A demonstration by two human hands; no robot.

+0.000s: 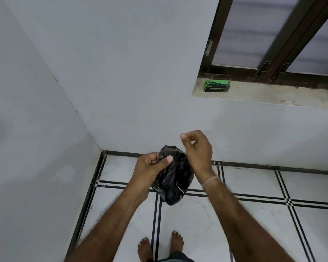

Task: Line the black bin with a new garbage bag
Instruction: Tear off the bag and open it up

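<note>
while we stand barefoot in a corner of the room, our left hand (151, 165) grips the crumpled black garbage bag (173, 178) near its top, thumb pressed flat against the plastic and the other fingers curled in behind it, so the bag hangs bunched below the fist, clear of the floor (235, 224). our right hand (197, 148) sits at about two o'clock from the bag, just beside its upper edge; its fingers are loosely curled inward, thumb and forefinger drawn near each other with a small gap. we cannot tell whether they pinch any of the plastic, and nothing shows between them. the bag is a wrinkled, glossy bundle, not opened out, held between the two forearms over the white tiles with their black double lines. our bare feet (159, 244) show at six o'clock, either side of a tile line. at one o'clock, well apart from the hands, a small green box (216, 86) rests on the pale window sill (273, 95), right below the dark-framed window (273, 44). grey walls meet in the corner at eleven o'clock. the black bin is not in view.
</note>
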